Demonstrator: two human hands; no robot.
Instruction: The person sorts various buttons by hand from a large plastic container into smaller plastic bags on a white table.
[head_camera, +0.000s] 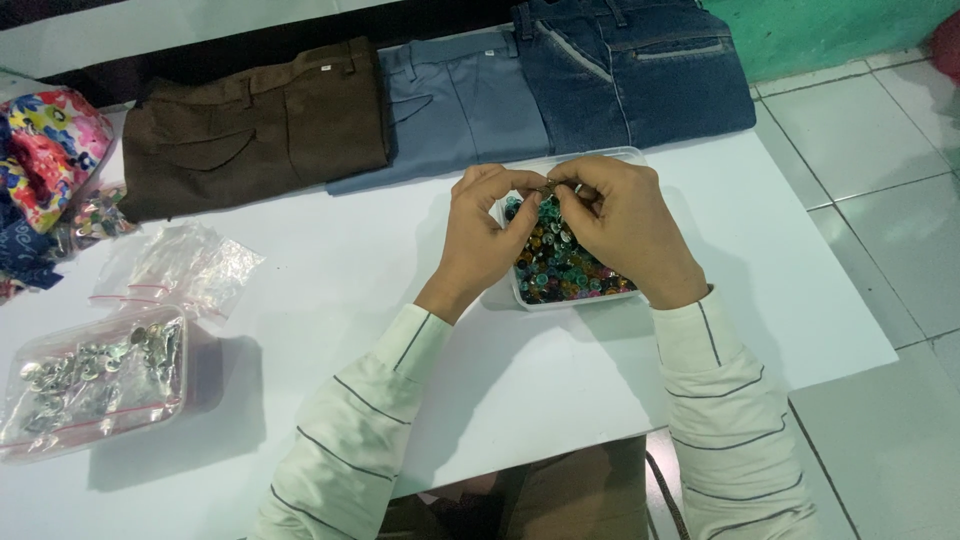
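From the head view, both hands meet over a clear tub of coloured buttons (560, 270) near the worktop's (400, 290) far edge. The left hand (485, 235) and right hand (620, 225) pinch one small dark button (548, 187) between their fingertips, held just above the tub. Three folded trousers (450, 100) lie along the far edge; a bag of silvery buttons (95, 380) sits by the left edge.
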